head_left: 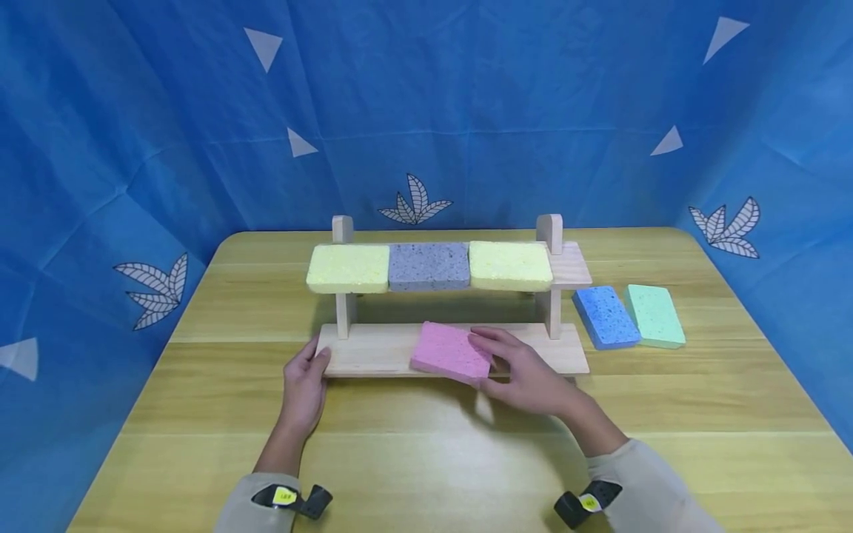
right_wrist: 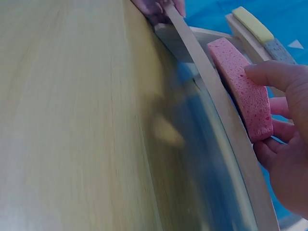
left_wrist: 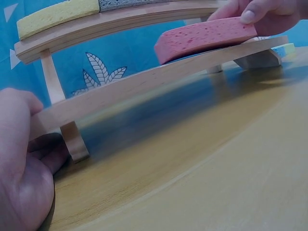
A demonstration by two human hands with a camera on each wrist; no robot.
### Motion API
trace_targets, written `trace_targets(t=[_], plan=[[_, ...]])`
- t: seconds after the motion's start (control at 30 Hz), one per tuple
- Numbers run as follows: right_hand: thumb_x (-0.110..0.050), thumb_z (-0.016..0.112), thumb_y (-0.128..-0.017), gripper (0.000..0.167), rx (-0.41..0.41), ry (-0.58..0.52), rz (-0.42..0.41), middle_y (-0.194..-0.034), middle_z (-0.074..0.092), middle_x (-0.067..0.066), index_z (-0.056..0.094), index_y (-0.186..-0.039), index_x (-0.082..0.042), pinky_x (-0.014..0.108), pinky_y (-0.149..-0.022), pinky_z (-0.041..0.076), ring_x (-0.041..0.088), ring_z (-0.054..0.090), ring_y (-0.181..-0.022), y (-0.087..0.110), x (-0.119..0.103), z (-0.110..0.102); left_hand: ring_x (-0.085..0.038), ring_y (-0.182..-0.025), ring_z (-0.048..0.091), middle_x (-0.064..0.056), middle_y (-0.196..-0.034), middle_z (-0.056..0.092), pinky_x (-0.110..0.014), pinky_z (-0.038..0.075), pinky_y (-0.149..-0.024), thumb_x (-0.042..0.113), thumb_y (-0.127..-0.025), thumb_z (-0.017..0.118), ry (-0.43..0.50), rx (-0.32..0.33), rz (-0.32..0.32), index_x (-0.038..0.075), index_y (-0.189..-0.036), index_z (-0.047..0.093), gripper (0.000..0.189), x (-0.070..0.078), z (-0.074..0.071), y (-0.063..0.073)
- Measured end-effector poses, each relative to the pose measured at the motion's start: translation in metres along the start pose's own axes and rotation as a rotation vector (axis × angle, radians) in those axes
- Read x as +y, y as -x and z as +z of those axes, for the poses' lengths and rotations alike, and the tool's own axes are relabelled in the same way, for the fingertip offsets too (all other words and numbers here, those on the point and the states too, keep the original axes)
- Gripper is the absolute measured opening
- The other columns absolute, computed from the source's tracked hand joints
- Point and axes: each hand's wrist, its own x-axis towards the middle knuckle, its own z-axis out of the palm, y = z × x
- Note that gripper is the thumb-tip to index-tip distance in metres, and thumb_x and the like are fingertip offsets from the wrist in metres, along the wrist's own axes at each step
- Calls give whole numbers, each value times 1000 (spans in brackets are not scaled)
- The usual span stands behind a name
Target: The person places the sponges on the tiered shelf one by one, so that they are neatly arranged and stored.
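Observation:
A pink sponge (head_left: 452, 351) is at the lower board of a two-tier wooden rack (head_left: 373, 348), slightly askew, its near corner reaching past the front edge. My right hand (head_left: 526, 374) holds it by its right end, thumb on the near side in the right wrist view. With my left hand (head_left: 305, 385) I grip the left end of the lower board; in the left wrist view the thumb lies above it and fingers reach below. On the upper board sit a yellow sponge (head_left: 348, 268), a grey sponge (head_left: 429, 266) and another yellow sponge (head_left: 509, 265), side by side.
Right of the rack, a blue sponge (head_left: 606, 318) and a mint green sponge (head_left: 655, 316) lie together on the wooden table (head_left: 426, 474). A blue patterned cloth (head_left: 426, 89) hangs behind the table and along both sides.

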Motion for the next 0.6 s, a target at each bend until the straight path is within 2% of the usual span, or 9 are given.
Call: trace_targets(t=[0.27,0.6], plan=[[-21,71,-83,65,-88,-46,-33,-145,38,15,45,-138,-1,31,-98,50,30,43,-129,-19,-9,15,-23,-141,22,-19,-152,24,-27,28,-114,2,-98,40,0,6,-1,-11,-143,26,48,1,0,1],[-24,70,-83,67,-165,-11,-88,-147,36,15,42,-141,-3,36,-106,43,29,38,-133,-42,-25,30,-28,-140,23,-23,-151,24,-25,32,-111,0,-98,40,15,-3,27,-13,-142,26,48,-1,-1,0]])
